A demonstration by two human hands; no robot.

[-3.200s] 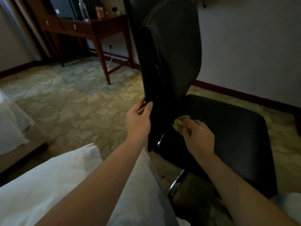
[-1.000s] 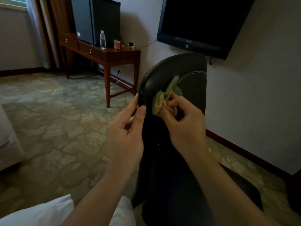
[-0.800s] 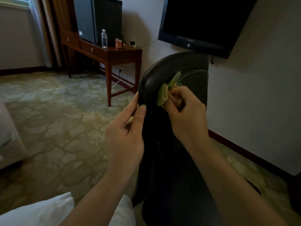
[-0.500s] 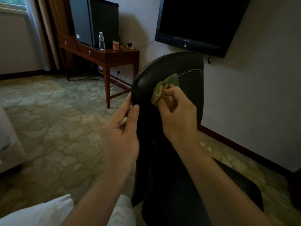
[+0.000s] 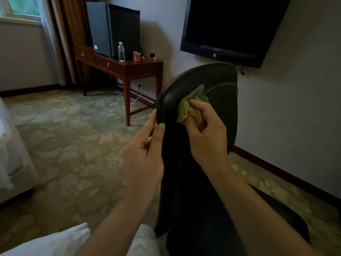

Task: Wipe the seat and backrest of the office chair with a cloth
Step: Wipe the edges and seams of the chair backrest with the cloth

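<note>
A black leather office chair stands right in front of me, its backrest (image 5: 219, 84) upright and seen edge-on. Its seat (image 5: 276, 218) shows at the lower right, partly behind my right forearm. My right hand (image 5: 204, 132) grips a bunched green cloth (image 5: 186, 104) and presses it against the upper front of the backrest, near the rim. My left hand (image 5: 144, 154) holds the backrest's left edge, thumb on the front and fingers behind it.
A wooden desk (image 5: 127, 69) with a water bottle (image 5: 121, 52), small items and a black box stands at the back left. A television (image 5: 228, 28) hangs on the wall above the chair. A bed edge (image 5: 13, 157) is at the left, patterned carpet between, white fabric at bottom.
Since 3.2 s ago my right hand has carried the cloth from the backrest's base up to its top. In the last second it has shifted only slightly; my left hand has kept its hold.
</note>
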